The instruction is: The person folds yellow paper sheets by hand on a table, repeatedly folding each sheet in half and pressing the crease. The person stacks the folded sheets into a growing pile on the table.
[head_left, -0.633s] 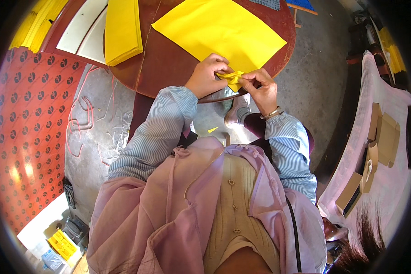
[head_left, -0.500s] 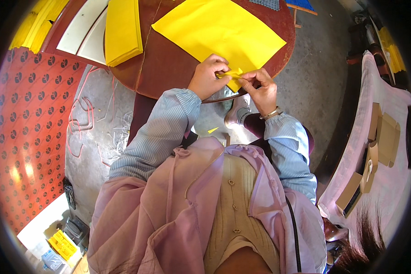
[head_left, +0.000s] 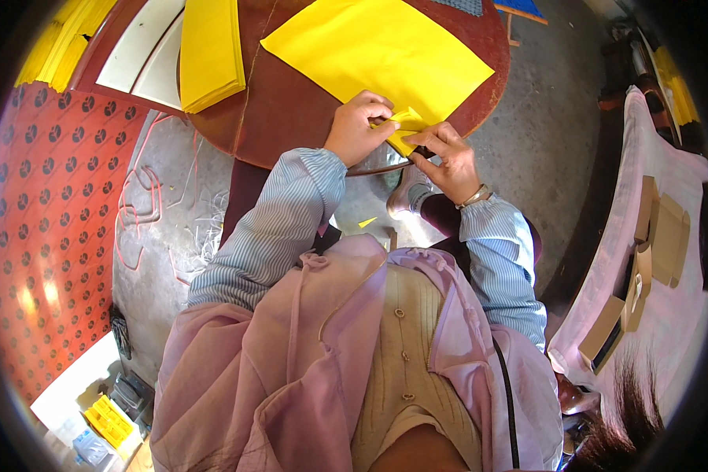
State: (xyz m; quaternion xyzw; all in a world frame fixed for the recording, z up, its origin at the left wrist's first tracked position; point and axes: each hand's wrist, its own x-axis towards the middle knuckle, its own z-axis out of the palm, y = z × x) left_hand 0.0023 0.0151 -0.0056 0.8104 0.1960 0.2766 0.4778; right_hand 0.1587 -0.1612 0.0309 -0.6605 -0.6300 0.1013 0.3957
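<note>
Currently pinching folded near corner of yellow sheet (head_left: 385,59) with fingers of left hand (head_left: 356,130), at rim of round tabletop (head_left: 287,118); touching it with right hand (head_left: 454,165), closure hard to tell. Could skew fold if tugged unevenly, or spring open if released early.

Bright light saturates the yellow sheet (head_left: 385,59), puts two glare spots on the red patterned panel (head_left: 55,228) and washes out patches of concrete floor (head_left: 539,138); fisheye curvature bends edges near the dark rim
</note>
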